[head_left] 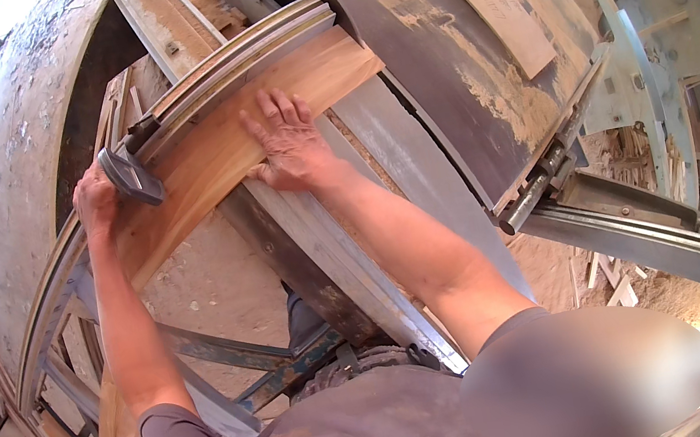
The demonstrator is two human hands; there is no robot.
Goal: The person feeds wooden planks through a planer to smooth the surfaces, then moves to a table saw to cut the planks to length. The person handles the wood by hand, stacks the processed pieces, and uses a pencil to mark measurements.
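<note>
A long reddish-brown wooden board (201,155) lies slantwise along a grooved metal fence (248,48) on the sliding table of a saw. My right hand (291,140) rests flat on the board, fingers stretched toward the fence and the thumb near the board's close edge. At the fence's left part sits a dark, rounded fence stop (132,176), which reaches over the board. My left hand (95,201) is closed at the stop's left side, its fingers curled and partly hidden. The board's right end lies near the dark machine table.
The dark machine table (426,67) bears sawdust and a thin wooden panel (499,16). A metal rail (632,241) juts out at the right. A large pale sheet (9,118) fills the far left. Wood scraps (620,280) litter the floor. Metal frame bars (223,343) run below the board.
</note>
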